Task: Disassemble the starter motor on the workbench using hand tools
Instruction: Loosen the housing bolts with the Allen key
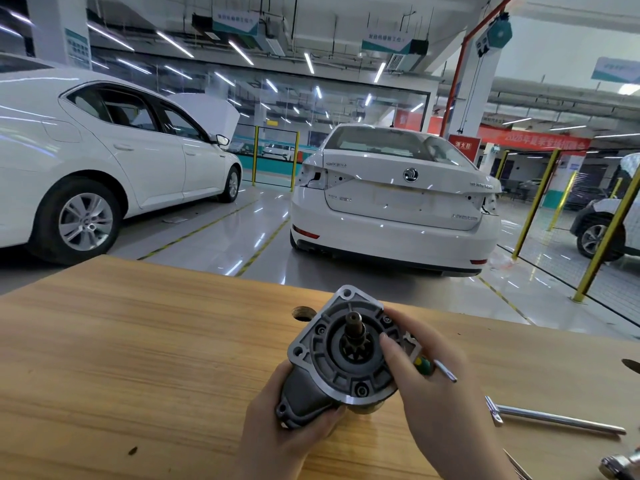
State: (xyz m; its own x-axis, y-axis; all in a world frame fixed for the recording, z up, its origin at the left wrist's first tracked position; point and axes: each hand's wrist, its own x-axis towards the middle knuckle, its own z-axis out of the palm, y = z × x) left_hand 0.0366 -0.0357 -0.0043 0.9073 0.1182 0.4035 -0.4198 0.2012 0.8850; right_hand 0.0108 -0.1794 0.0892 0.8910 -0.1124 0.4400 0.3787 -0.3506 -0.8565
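Observation:
A grey metal starter motor is held above the wooden workbench, its drive end with the pinion gear and shaft facing up toward me. My left hand grips the motor body from below. My right hand holds the flange on the right side, thumb lying on the front face. A screwdriver with a green and yellow handle pokes out behind my right hand; whether that hand also holds it is unclear.
A steel bar tool lies on the bench at the right, and another metal tool sits at the bottom right corner. A round hole is cut in the bench top. White cars and yellow posts stand beyond the bench.

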